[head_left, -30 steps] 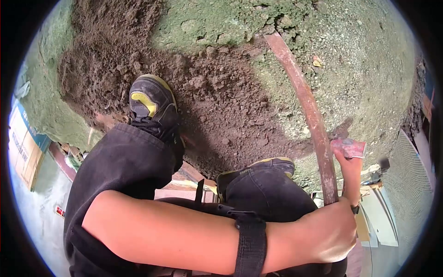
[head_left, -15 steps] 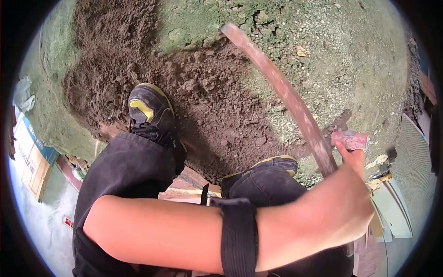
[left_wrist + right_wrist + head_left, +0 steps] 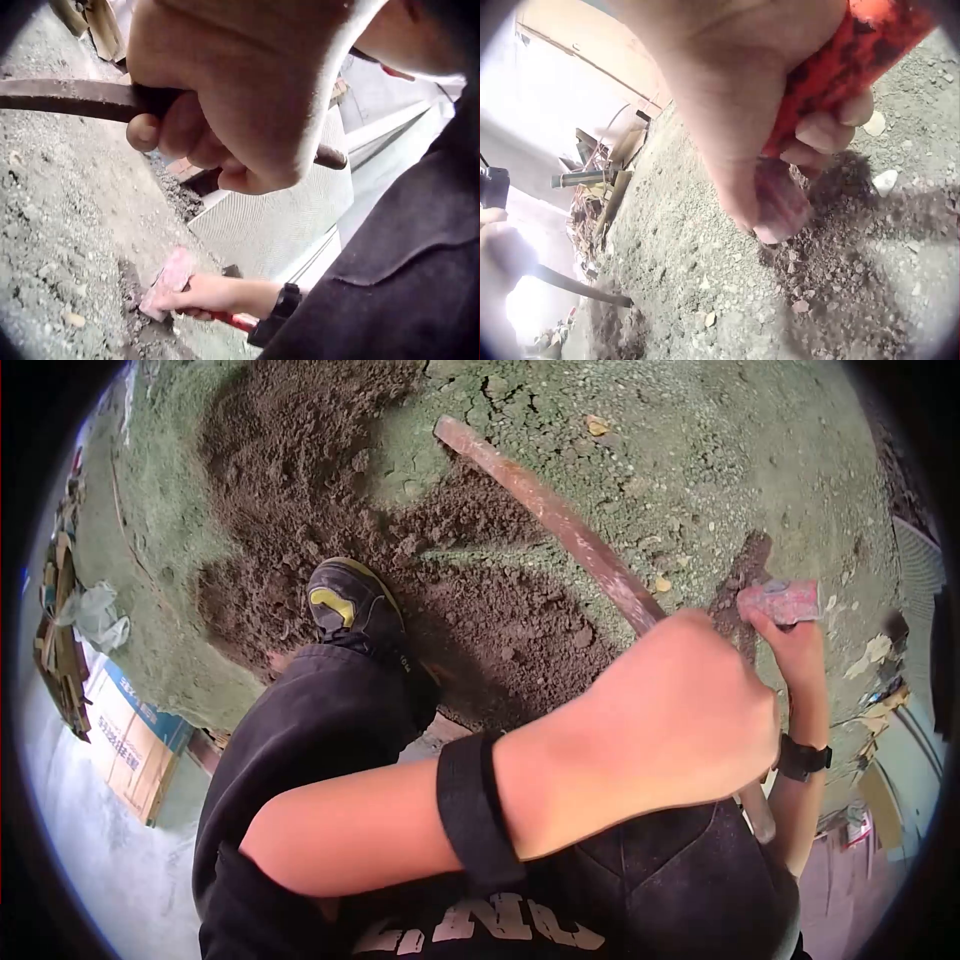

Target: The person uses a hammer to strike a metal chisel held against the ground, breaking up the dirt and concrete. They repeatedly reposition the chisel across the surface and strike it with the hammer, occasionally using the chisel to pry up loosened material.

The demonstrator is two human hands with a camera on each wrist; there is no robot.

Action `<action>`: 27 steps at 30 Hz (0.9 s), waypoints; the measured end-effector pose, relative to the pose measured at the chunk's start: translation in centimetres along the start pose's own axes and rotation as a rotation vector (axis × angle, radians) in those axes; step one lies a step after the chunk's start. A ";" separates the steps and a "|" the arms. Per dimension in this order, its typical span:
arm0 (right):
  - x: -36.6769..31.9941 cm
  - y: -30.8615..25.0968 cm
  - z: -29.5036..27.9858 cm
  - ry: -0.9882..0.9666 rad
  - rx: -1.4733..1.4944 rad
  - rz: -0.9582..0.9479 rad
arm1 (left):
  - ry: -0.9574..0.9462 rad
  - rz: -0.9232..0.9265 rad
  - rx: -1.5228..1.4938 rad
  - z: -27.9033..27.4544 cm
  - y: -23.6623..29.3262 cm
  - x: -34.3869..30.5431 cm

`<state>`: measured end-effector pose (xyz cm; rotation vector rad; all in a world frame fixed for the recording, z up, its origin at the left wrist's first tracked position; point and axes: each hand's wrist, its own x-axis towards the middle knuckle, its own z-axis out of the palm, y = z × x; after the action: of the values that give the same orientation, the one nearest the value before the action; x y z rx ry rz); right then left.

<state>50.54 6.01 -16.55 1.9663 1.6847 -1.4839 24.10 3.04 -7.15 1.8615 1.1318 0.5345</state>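
My left hand grips a long, rusty steel pry bar, its fingers curled around the shaft in the left wrist view. The bar's flat far end lies over the border of loose soil and green-grey ground; its butt end sticks out behind the fist. On the right, my right hand holds a hammer low over the ground, close up to its worn pinkish-red head. A red handle with dark blotches runs through this hand in the right wrist view.
Dark, crumbly soil spreads around my shoe. Cracked, hard ground surrounds it. At the left edge are a cardboard box, a plastic bag and wood scraps. Boards lie at the right.
The bar's far end has swung left from the cracked patch to the soil's edge. My left hand now grips farther up the shaft. The hammer stays in my right hand. The head view has shifted.
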 end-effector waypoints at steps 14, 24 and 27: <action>-1.8 1.7 1.7 0.203 0.242 -0.066 | -0.106 0.124 0.183 -0.4 -1.8 -0.6; -2.7 1.4 1.9 0.271 0.205 -0.077 | -0.285 0.098 0.291 0.1 -2.3 1.2; -3.0 0.6 2.0 0.281 0.231 -0.061 | -0.258 0.092 0.270 0.5 -3.0 1.5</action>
<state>50.23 2.48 -15.58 2.3608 1.7600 -1.5450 23.71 4.75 -10.09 2.1513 0.9865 0.1889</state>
